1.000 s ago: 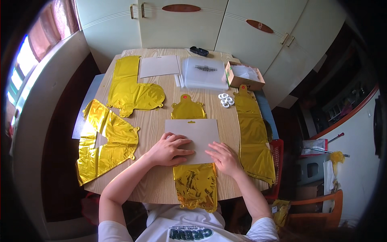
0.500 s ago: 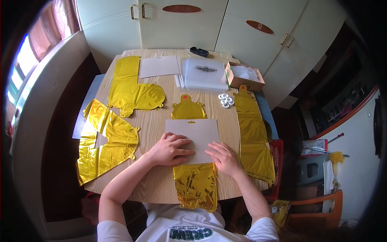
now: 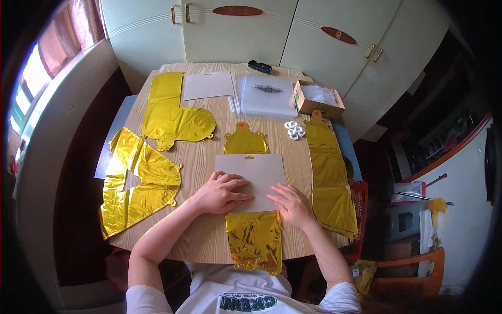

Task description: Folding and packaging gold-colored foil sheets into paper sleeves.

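A pale grey card (image 3: 250, 170) with a hang slot near its far edge lies flat across a gold foil balloon (image 3: 254, 238). The balloon's ends stick out beyond the card, and its near end hangs over the table's front edge. Palm down, my left hand (image 3: 222, 192) rests on the card's left part with fingers spread. My right hand (image 3: 292, 205) lies flat at the card's right edge, its fingertips on the card. Neither hand grips anything. The balloon's middle is hidden under the card.
Flat gold foil balloons lie at the left (image 3: 144, 183), far left (image 3: 172, 115) and right (image 3: 329, 172). Toward the back are a card stack (image 3: 209, 86), clear plastic bags (image 3: 266, 99), a cardboard box (image 3: 330, 109), a black object (image 3: 260, 67) and white ribbon rolls (image 3: 294, 130).
The view has shifted very slightly. Both hands, the card and the balloon under it stay in place.
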`<state>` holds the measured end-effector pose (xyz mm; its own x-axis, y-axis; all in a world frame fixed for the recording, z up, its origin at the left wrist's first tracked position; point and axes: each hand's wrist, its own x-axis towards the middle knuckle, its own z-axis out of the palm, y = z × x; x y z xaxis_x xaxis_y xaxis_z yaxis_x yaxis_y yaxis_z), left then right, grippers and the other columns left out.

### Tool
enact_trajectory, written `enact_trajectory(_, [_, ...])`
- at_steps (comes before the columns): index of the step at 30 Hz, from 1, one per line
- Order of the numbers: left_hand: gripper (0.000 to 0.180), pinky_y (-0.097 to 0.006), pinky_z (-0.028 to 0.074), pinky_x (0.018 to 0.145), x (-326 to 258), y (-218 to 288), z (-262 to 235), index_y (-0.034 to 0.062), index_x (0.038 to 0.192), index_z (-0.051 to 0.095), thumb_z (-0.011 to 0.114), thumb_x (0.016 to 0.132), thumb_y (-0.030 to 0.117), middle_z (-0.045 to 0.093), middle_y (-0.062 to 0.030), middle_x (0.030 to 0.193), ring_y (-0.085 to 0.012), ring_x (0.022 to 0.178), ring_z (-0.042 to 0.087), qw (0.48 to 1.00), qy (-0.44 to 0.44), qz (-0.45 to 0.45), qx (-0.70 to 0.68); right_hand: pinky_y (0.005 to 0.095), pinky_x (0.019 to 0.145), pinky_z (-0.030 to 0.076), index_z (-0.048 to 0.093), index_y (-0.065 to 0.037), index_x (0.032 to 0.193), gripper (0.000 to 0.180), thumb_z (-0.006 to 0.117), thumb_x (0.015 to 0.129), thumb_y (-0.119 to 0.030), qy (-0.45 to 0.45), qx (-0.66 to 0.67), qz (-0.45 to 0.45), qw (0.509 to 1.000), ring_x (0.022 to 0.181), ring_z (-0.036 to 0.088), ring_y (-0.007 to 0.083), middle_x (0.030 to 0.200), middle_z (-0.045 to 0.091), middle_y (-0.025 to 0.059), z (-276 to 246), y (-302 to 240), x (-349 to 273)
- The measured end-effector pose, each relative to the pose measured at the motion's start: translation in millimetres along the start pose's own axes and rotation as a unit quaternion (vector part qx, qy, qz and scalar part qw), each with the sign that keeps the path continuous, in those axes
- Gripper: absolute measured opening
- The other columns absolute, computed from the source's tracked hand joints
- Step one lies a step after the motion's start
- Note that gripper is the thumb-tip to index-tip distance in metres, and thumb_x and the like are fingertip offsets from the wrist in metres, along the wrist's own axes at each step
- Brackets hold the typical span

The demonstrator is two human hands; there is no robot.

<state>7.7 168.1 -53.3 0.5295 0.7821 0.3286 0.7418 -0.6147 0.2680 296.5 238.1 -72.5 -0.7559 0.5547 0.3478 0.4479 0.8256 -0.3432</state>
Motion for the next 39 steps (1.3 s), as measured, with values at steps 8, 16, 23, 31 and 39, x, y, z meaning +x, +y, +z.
enact_trajectory(8, [0.032, -0.046, 0.033, 0.102, 0, 1, -1, 0.0322, 0.119, 0.070, 0.063, 0.088, 0.028, 0.057, -0.0036, 0.132, -0.0220, 0.126, 0.050, 1.000, -0.001, -0.007, -0.001, 0.0418, 0.107, 0.042, 0.071, -0.020, 0.114, 0.031, 0.063, 0.086, -0.010, 0.002, 0.003, 0.002, 1.000, 0.124, 0.055, 0.0249, 0.127, 0.063, 0.0049, 1, 0, 0])
enact_trajectory(16, [0.034, -0.046, 0.033, 0.102, 1, 0, 0, 0.0318, 0.120, 0.069, 0.063, 0.087, 0.027, 0.057, -0.0042, 0.133, -0.0223, 0.126, 0.050, 1.000, -0.002, -0.004, 0.000, 0.0422, 0.106, 0.043, 0.071, -0.019, 0.114, 0.030, 0.062, 0.087, -0.010, 0.006, -0.002, -0.004, 1.000, 0.124, 0.056, 0.0254, 0.126, 0.063, 0.0054, 1, 1, 0])
enact_trajectory(23, [0.032, -0.046, 0.032, 0.103, 0, 0, 0, 0.0313, 0.119, 0.070, 0.063, 0.088, 0.027, 0.057, -0.0036, 0.132, -0.0220, 0.126, 0.049, 1.000, -0.004, -0.008, -0.001, 0.0437, 0.110, 0.039, 0.070, -0.018, 0.117, 0.031, 0.060, 0.090, -0.009, -0.018, 0.019, 0.015, 1.000, 0.128, 0.052, 0.0271, 0.132, 0.060, 0.0058, 0, 0, -1])
enact_trajectory(31, [0.032, -0.046, 0.033, 0.102, 1, 1, 0, 0.0307, 0.118, 0.070, 0.063, 0.087, 0.026, 0.057, -0.0035, 0.131, -0.0220, 0.126, 0.050, 1.000, 0.001, -0.001, 0.001, 0.0449, 0.107, 0.041, 0.069, -0.017, 0.116, 0.030, 0.063, 0.087, -0.014, 0.000, -0.002, -0.015, 1.000, 0.126, 0.053, 0.0284, 0.130, 0.061, 0.0085, 2, 4, -2])
enact_trajectory(39, [0.031, -0.046, 0.034, 0.102, 0, 0, 0, 0.0307, 0.116, 0.071, 0.063, 0.086, 0.026, 0.058, -0.0020, 0.130, -0.0212, 0.125, 0.050, 1.000, 0.007, -0.007, -0.005, 0.0535, 0.116, 0.024, 0.040, -0.024, 0.148, 0.079, 0.074, 0.079, -0.041, -0.243, 0.054, -0.080, 0.965, 0.143, 0.028, 0.0322, 0.152, 0.036, 0.0101, -62, -50, -45])
